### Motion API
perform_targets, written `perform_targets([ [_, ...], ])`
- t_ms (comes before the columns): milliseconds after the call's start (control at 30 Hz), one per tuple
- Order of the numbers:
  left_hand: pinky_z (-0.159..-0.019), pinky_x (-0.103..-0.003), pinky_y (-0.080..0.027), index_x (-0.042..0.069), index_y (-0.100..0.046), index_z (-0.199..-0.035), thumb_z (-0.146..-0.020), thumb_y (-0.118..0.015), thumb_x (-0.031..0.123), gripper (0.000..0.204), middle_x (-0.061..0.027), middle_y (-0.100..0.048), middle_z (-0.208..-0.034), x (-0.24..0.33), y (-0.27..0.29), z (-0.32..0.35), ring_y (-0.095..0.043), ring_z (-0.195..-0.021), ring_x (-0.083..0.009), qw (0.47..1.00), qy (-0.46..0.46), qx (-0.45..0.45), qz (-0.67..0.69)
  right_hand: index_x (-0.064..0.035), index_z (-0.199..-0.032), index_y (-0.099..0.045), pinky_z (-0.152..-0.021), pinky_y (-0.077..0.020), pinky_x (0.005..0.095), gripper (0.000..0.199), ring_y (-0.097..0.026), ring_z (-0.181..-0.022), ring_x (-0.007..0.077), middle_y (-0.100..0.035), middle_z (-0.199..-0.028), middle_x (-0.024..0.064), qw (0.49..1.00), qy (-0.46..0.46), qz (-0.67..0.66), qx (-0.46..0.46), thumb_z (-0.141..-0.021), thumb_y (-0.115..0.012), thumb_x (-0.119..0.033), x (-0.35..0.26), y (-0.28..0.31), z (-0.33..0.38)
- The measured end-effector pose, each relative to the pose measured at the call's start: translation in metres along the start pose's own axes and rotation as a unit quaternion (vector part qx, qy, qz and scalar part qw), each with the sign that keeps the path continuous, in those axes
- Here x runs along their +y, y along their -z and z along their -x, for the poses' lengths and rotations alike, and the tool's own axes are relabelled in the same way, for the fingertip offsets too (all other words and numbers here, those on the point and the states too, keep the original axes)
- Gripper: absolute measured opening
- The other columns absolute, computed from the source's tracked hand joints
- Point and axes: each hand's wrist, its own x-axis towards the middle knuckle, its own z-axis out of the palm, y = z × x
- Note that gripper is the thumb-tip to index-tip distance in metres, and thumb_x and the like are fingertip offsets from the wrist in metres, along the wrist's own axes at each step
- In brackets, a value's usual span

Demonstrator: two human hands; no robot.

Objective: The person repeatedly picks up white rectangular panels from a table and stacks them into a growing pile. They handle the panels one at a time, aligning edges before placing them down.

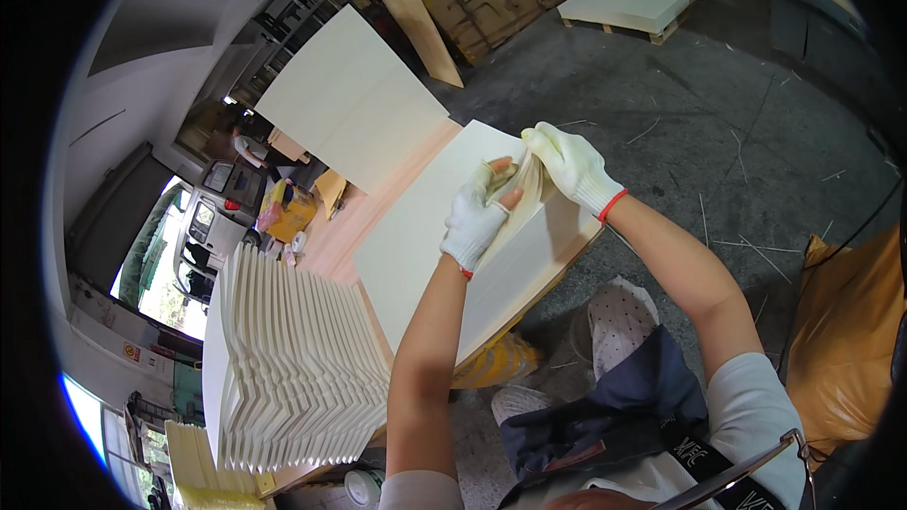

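Left hand (477, 214): was half curled, thumb and fingertips apart at the bent sheets (532, 187) (whether it gripped any could not be told).
Right hand (569, 167): was closed on the sheets' edge.
Stack (416, 227): lay on the counter (326, 241), sheets bowed at its right.
Fanned pile (293, 359): stood left.

White knitted gloves cover both hands, the left glove (472, 224) leaving some fingers (511, 198) bare at the tips, the right glove (573, 168) edged in red at the cuff. Pale short sleeves (751, 411), a dark navy apron-like garment (619, 416), a black strap (696, 458) with white lettering and dotted whitish legwear (619, 326) complete the clothing.
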Motion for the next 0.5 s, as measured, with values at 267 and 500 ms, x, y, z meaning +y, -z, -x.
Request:
perform_targets([
  [267, -0.092, -0.029, -0.049, 0.008, -0.065, -0.129, -0.098, -0.061, 0.015, 0.032, -0.0083, -0.070, -0.109, 0.004, -0.003, -0.001, -0.063, -0.101, -0.0140, 0.993, 0.002, -0.009, -0.122, -0.0080, -0.096, -0.057, -0.075, -0.0453, 0.0479, 0.054, -0.062, -0.085, 0.0423, -0.064, -0.085, 0.0209, 1.000, 0.011, 0.018, 0.006, -0.103, -0.036, -0.058, 0.010, 0.000, -0.002],
  [500, -0.086, -0.029, -0.049, 0.007, -0.063, -0.131, -0.100, -0.059, 0.016, 0.032, -0.0061, -0.067, -0.101, -0.005, -0.004, 0.003, -0.060, -0.092, -0.0149, 0.996, -0.050, 0.021, -0.078, -0.0074, -0.096, -0.057, -0.075, -0.0459, 0.0472, 0.054, -0.063, -0.086, 0.0422, -0.064, -0.086, 0.0211, 1.000, 0.002, 0.005, 0.005, -0.103, -0.038, -0.058, 0.004, -0.002, 0.000],
])
